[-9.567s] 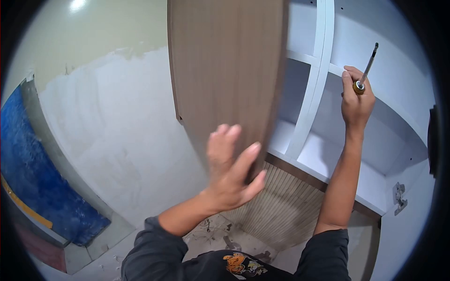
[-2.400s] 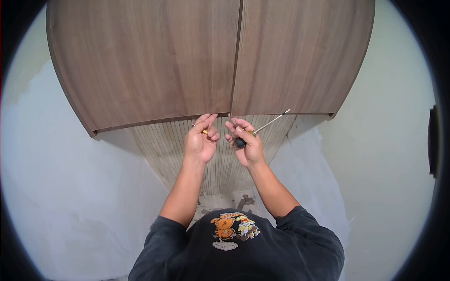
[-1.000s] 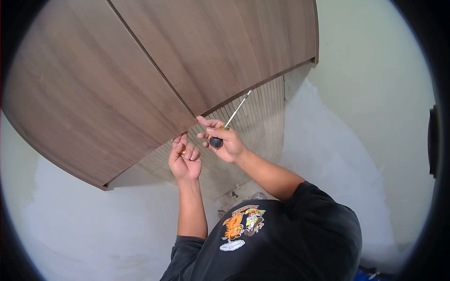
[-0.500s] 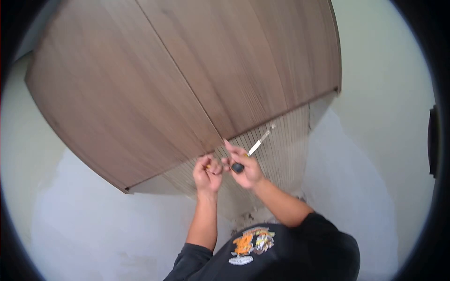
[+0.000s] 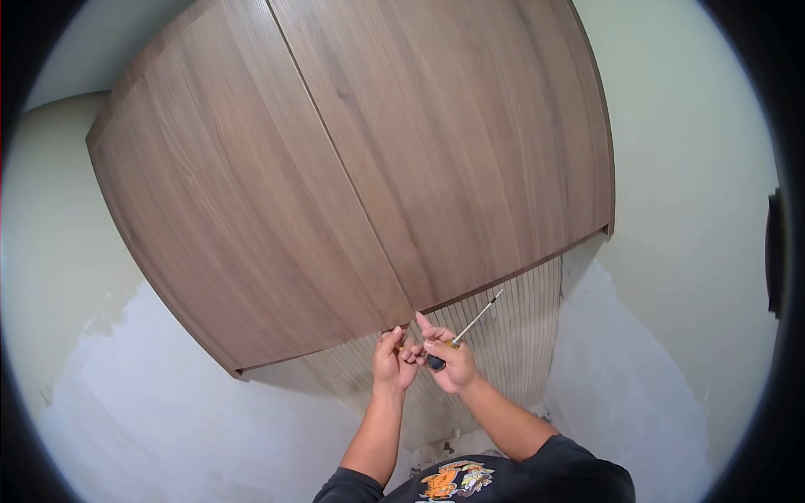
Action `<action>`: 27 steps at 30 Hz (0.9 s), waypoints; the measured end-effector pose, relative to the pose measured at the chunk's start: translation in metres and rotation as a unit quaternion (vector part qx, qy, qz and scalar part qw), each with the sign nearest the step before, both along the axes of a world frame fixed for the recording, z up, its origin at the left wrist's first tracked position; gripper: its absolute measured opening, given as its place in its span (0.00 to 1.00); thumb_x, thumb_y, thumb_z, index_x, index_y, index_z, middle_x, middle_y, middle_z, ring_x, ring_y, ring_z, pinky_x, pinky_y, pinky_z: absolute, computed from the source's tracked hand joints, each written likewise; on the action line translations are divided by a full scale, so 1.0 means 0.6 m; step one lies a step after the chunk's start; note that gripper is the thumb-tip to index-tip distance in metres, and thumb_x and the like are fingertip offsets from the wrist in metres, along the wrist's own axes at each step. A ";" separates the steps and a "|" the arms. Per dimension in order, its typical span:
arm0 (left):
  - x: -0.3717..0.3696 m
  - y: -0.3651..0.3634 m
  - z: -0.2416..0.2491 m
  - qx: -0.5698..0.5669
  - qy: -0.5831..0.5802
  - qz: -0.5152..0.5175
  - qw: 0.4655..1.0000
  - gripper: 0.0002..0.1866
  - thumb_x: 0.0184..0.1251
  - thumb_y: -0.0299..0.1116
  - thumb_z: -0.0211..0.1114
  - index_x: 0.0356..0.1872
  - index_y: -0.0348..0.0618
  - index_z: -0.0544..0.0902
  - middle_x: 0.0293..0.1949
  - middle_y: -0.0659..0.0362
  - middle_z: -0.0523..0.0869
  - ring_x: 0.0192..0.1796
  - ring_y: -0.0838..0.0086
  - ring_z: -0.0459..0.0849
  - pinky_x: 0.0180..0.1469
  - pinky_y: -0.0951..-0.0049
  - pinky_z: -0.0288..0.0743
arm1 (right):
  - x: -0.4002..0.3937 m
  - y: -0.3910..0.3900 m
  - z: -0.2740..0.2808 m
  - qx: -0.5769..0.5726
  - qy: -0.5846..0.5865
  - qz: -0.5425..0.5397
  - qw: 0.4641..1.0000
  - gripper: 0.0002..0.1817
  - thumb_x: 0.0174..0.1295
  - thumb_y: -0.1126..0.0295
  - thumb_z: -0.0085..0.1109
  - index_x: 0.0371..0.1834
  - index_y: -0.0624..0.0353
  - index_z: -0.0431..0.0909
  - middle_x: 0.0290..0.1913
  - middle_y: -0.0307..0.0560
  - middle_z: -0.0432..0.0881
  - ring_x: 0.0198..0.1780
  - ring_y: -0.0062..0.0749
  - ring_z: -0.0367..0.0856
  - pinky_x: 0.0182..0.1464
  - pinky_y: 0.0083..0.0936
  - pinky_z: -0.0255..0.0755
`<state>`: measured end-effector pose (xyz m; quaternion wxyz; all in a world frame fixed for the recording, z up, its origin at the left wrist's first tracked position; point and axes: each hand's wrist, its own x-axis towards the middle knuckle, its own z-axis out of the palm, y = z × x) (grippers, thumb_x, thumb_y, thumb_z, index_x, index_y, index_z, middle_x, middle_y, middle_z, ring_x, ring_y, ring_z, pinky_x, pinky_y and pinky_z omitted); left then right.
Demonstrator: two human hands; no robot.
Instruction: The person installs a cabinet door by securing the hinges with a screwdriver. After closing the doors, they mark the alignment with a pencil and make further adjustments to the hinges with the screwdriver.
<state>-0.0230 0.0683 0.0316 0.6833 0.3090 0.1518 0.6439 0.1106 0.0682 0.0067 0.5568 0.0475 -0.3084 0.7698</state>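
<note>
Doors: the left door (image 5: 243, 218) and right door (image 5: 470, 151) both lay closed, a thin seam (image 5: 348, 180) between them.
Left hand (image 5: 390, 365): mostly curled, seemingly round a small yellow item (image 5: 401, 349), just under the doors' lower edge.
Right hand (image 5: 457, 366): partly closed on the screwdriver (image 5: 436, 362), forefinger extended to the seam's bottom end.
Progress: closing looked done; work at the lower edge seemed unfinished, its remaining extent unclear.

Cabinet doors (image 5: 461, 168) now closed instead of open, right hand (image 5: 454, 362) at their lower edge, away from the shelf
</note>
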 end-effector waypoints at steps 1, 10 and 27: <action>0.003 -0.002 0.001 0.003 0.005 0.009 1.000 0.08 0.71 0.36 0.54 0.37 0.45 0.77 0.14 0.63 0.69 0.22 0.73 0.74 0.20 0.71 0.68 | 0.001 0.000 0.001 0.006 -0.006 -0.005 1.000 0.11 0.63 0.80 0.51 0.47 0.59 0.75 0.75 0.54 0.54 0.45 0.30 0.80 0.43 0.26 0.73; 0.024 -0.007 0.006 -0.017 -0.029 0.085 0.996 0.09 0.72 0.36 0.57 0.29 0.51 0.73 0.19 0.65 0.72 0.20 0.77 0.70 0.22 0.75 0.64 | 0.020 0.002 0.009 0.028 -0.057 -0.014 0.998 0.10 0.64 0.80 0.51 0.48 0.61 0.74 0.75 0.55 0.52 0.46 0.29 0.81 0.44 0.24 0.73; 0.050 0.010 -0.008 -0.008 -0.040 0.208 0.977 0.17 0.70 0.38 0.62 0.24 0.56 0.64 0.20 0.69 0.66 0.19 0.80 0.66 0.23 0.77 0.58 | 0.159 -0.044 -0.160 -0.012 -0.413 -0.028 0.910 0.11 0.62 0.79 0.57 0.47 0.65 0.73 0.46 0.50 0.81 0.33 0.24 0.77 0.37 0.21 0.73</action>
